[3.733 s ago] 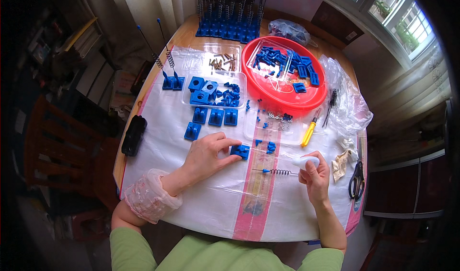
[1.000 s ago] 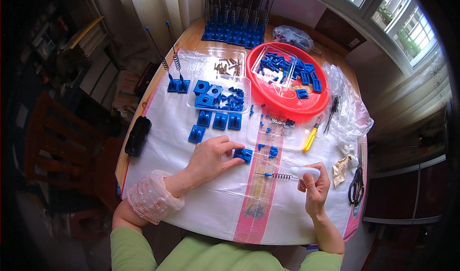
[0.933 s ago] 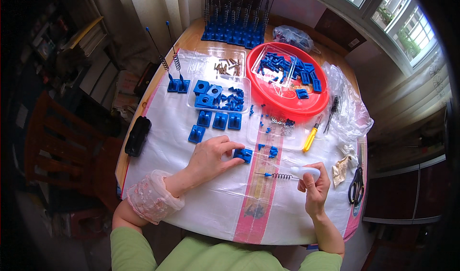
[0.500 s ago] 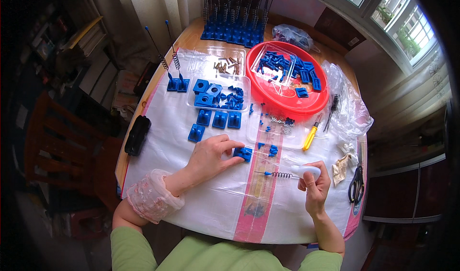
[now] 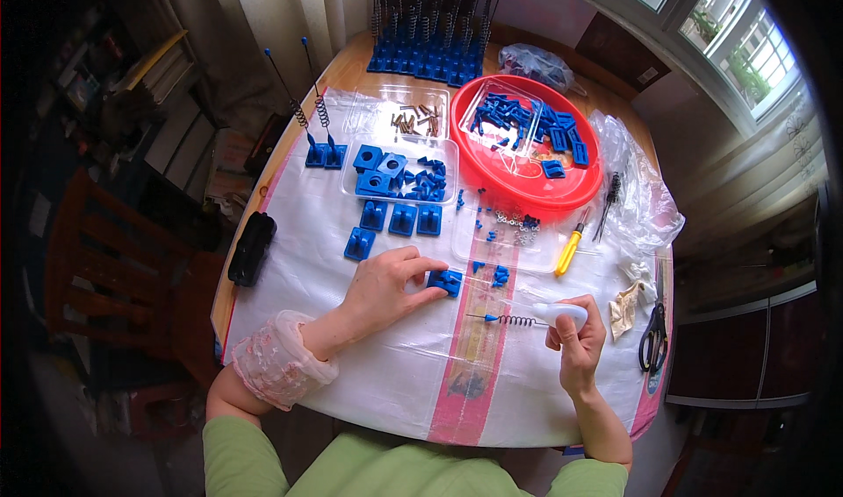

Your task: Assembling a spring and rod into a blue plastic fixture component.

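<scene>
Left hand pinches a blue base while the right hand grips a white bottle

Picture a clock face laid on the table, with the blue base (image 5: 445, 284) at its centre and six o'clock toward the person. The base rests on the pale tablecloth (image 5: 378, 374). At nine o'clock the left hand (image 5: 379, 284) has it between thumb and forefinger, the gap narrow and the tips at its left side.

Between three and four, the right hand (image 5: 575, 334) is curled around a white bottle (image 5: 560, 313), thumb on top. Below the bottle, toward four, a spring rod (image 5: 518, 320) lies level, a blue cone (image 5: 490, 318) near its left end. Its right end meets the fingers; whether they grip it I cannot tell.

Small blue pieces (image 5: 500, 277) sit near the base at three. Four more blue bases (image 5: 403, 219) stand between ten and twelve, just in front of a clear tray (image 5: 430, 147) of blue parts. A red basin (image 5: 536, 198) is at one, a yellow screwdriver (image 5: 567, 254) between two and three, and black scissors (image 5: 652, 339) between three and four, well past the right hand. Two upright spring pieces (image 5: 316, 155) stand between ten and eleven; a dense cluster of similar ones (image 5: 426, 60) fills the far end at twelve.
</scene>
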The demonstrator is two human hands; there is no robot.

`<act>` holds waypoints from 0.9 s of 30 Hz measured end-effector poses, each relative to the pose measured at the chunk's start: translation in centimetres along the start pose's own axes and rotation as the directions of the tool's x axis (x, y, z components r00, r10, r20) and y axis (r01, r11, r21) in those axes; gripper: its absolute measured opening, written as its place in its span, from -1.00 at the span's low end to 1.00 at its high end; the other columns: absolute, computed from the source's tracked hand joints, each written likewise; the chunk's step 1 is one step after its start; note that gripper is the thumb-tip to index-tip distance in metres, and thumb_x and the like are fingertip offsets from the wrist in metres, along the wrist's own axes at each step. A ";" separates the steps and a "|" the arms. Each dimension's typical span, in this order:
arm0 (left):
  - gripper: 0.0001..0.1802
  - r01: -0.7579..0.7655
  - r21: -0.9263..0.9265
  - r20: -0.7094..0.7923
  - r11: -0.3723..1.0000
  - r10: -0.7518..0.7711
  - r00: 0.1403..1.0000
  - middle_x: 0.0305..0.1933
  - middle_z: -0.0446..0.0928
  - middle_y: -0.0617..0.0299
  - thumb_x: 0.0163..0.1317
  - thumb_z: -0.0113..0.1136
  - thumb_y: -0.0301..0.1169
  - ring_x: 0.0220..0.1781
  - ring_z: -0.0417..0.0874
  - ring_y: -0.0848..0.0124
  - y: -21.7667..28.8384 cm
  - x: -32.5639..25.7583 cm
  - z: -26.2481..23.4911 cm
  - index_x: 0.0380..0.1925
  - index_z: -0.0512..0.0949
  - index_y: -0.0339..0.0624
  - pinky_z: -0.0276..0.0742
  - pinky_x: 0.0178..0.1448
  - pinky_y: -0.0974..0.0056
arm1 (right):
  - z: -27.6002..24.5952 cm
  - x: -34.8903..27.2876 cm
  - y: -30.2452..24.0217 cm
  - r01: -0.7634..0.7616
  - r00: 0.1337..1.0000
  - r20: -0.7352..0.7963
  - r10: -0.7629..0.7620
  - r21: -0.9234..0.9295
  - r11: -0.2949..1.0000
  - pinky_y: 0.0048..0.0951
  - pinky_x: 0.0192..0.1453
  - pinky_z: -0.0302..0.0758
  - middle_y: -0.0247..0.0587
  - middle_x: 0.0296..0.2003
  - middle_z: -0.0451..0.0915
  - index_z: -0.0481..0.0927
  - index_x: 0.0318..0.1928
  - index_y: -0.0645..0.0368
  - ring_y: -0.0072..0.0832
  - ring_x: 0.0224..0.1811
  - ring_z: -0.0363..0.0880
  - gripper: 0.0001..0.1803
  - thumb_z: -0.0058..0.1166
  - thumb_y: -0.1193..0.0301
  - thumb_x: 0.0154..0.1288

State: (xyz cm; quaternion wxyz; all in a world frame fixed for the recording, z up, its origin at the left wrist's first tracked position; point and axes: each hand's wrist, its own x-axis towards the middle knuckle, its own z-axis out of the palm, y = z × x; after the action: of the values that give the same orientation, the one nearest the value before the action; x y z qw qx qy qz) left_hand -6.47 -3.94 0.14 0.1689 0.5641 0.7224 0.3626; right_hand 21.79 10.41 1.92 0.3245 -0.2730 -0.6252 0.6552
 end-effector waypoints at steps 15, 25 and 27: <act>-0.62 -0.006 -0.003 -0.001 1.000 0.006 1.000 -0.34 0.61 0.30 0.18 0.59 -0.25 -0.34 0.65 0.41 -0.1 0.0 0.1 0.01 0.80 0.03 0.57 -0.26 0.29 | 0.0 0.1 0.0 0.000 1.000 0.010 0.001 -0.040 0.999 -0.59 -0.50 0.18 -0.45 -0.48 0.43 0.45 -0.06 0.17 -0.75 -0.54 0.22 -0.74 0.17 0.25 0.62; -0.62 -0.017 0.010 0.004 1.000 0.017 1.000 -0.34 0.62 0.29 0.19 0.58 -0.25 -0.32 0.66 0.39 -0.2 0.0 0.0 0.02 0.79 0.04 0.58 -0.23 0.27 | -0.1 0.1 0.2 0.004 1.000 0.001 -0.004 -0.021 1.000 -0.63 -0.49 0.12 -0.50 -0.50 0.42 0.46 -0.08 0.18 -0.78 -0.54 0.23 -0.78 0.18 0.31 0.61; -0.62 -0.016 0.009 -0.001 1.000 0.016 1.000 -0.34 0.62 0.29 0.20 0.58 -0.25 -0.32 0.66 0.39 -0.4 -0.1 0.1 0.03 0.79 0.04 0.58 -0.23 0.27 | 0.0 0.1 0.2 0.002 1.000 -0.001 -0.002 -0.027 1.000 -0.63 -0.49 0.11 -0.51 -0.50 0.41 0.46 -0.08 0.18 -0.78 -0.54 0.23 -0.78 0.17 0.32 0.61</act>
State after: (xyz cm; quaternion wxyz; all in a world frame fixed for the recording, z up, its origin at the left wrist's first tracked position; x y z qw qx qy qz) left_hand -6.61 -4.01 -0.21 0.1631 0.5705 0.7195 0.3608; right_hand 21.72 10.52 1.71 0.3217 -0.2770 -0.6341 0.6463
